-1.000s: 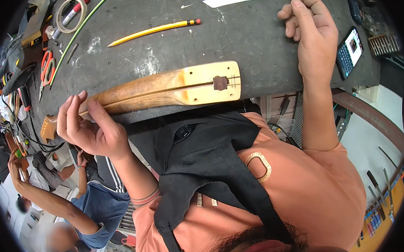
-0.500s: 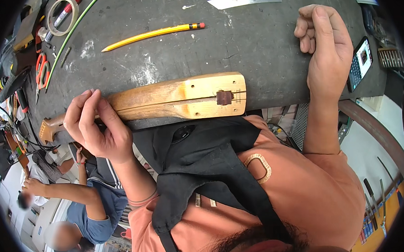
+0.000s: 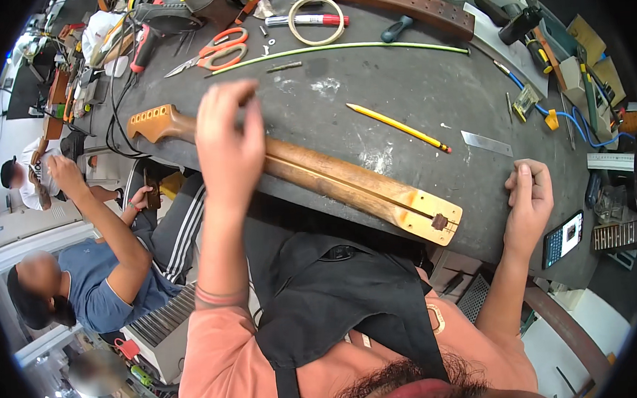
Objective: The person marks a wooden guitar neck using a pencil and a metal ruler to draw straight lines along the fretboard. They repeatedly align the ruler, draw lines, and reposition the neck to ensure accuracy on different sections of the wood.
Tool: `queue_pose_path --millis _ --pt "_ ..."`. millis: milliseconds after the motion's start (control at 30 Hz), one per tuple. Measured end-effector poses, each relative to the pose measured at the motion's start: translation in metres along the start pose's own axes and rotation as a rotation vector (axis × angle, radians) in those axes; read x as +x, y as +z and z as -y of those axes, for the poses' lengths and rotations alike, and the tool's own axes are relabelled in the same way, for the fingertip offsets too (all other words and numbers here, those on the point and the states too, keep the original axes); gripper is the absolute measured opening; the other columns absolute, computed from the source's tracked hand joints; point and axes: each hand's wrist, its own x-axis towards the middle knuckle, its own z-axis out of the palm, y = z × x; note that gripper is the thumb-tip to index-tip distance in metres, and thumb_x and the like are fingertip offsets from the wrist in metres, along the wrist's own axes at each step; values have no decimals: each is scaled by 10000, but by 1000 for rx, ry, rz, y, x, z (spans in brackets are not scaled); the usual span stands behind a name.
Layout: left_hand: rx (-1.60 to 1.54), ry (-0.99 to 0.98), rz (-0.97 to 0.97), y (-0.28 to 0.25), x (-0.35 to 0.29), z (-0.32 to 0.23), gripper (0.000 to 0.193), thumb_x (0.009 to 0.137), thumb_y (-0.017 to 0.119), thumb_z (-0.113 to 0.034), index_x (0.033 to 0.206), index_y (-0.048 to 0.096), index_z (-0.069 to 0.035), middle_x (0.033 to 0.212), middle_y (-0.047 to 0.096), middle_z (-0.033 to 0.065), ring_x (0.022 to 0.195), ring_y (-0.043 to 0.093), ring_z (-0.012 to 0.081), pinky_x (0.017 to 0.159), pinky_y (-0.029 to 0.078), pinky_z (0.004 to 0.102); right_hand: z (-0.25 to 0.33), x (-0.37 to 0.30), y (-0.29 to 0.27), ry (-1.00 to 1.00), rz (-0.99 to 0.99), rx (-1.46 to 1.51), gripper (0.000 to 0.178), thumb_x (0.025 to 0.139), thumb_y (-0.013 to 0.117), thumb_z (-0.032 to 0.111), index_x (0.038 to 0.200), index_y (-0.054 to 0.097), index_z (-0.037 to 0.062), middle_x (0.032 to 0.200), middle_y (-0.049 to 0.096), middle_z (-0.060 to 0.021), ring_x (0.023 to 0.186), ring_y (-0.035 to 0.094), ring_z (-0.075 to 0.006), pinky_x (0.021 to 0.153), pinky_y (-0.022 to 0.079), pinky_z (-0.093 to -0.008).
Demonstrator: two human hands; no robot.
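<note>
A wooden guitar neck lies face down along the near bench edge, its headstock at the left and pale heel at the right. A dark line runs along its back, and a small dark brown piece sits at the heel. My left hand is over the neck near the headstock, fingers extended, slightly blurred and holding nothing; contact with the wood cannot be made out. Apart from the neck, my right hand is loosely curled at the right, empty, near a thin metal blade. A yellow pencil lies beyond the neck.
Orange-handled scissors, a tape roll, a red marker and a green rod lie farther back. A phone is at the right edge. A co-worker sits at the left, beside the bench.
The view has turned and now takes in more of the bench. My left hand has opened from a loose pinch beside the neck and reaches over it. My right hand stays curled.
</note>
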Motion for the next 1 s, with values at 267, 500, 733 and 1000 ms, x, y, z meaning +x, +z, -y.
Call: queue_pose_path --millis 267,500,733,1000 --pt "394 221 358 21 56 14 163 1030 774 -195 1086 751 -44 1088 732 125 1086 736 364 898 605 472 -1 3 3 -4 -9 -22 137 1163 660 116 1104 713 4 864 626 23 801 573 -58 741 458 -246" --pt "395 242 528 20 78 10 153 1035 754 -162 1032 732 -11 1042 753 174 1027 742 398 906 579 496 1 3 7 -36 -13 -30 156 1138 703 129 1071 722 -11 869 670 10 780 598 -59 706 476 -249" --pt "-116 32 551 21 64 -61 166 1046 770 -126 1150 753 3 921 747 64 785 650 123 738 523 281 2 0 5 -46 -44 -95 194 1108 732 181 1066 747 -8 822 710 -3 759 638 -67 706 508 -271" --pt "-1285 -264 911 63 5 -148 393 1026 803 -98 1389 750 44 988 759 41 841 675 84 735 521 238 -2 1 9 -102 -41 -177 257 1099 732 274 1071 765 20 783 733 -34 731 667 -115 718 536 -324"
